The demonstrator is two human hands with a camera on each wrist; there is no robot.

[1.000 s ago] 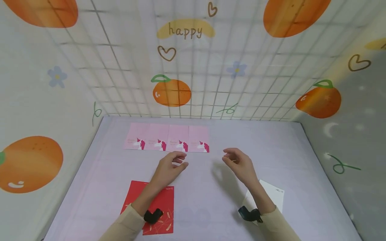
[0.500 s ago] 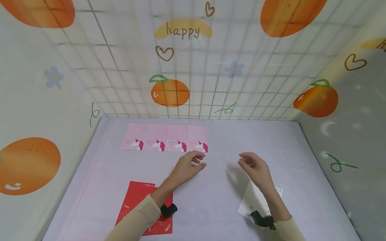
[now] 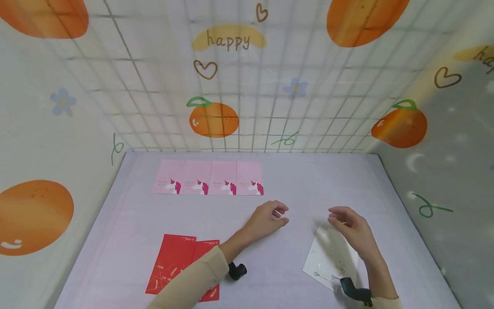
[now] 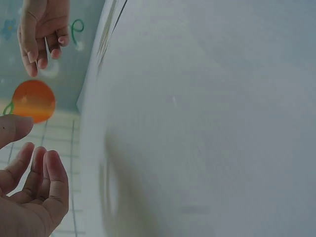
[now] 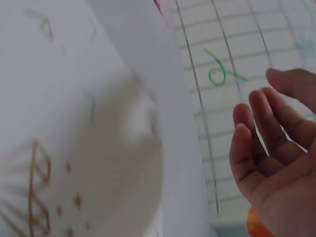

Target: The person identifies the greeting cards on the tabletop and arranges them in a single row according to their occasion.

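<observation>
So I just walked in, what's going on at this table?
A person has both hands over the table, and neither appears to hold anything. The right hand is by some printed white paper; the left hand is held out nearer the middle, its fingers loosely bent. Four pink unicorn cards lie in a row toward the back. Two red cards lie at the left, partly hidden by the left sleeve.

Below the right hand [image 3: 355, 229], a white card [image 3: 328, 255] is looking like smooth, matt paper. Left of the left hand [image 3: 266, 221], red cards [image 3: 173, 257] and pink cards [image 3: 224, 175] are looking papery too, while its sleeve [image 3: 197, 277] is showing matt cloth. Under both hands, the table [image 3: 274, 274] is appearing smooth.
</observation>
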